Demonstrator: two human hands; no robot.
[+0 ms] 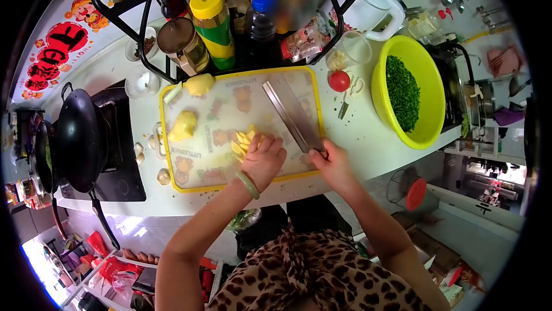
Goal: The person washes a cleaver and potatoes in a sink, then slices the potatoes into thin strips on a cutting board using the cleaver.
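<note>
My right hand (333, 167) is closed round the handle of a broad kitchen knife (294, 116). Its blade points away from me across the right part of a yellow-rimmed cutting board (230, 185). With fingers bent, my left hand (265, 160) rests over a small pile of cut yellow potato pieces (241, 143) near the board's middle, partly hiding them. A green bangle (248, 186) circles the left wrist. Two larger peeled potato chunks lie on the board: one (183, 126) at the left, another (199, 85) near the back edge beside a pale strip (172, 93).
Behind the board stands a black rack (146, 52) with bottles and jars. A lime-green bowl (432, 101) of chopped greens (404, 92) is at right, near a tomato (339, 81) and a small peeler-like tool (343, 109). At left, a wok (82, 138) sits on the cooktop (123, 167).
</note>
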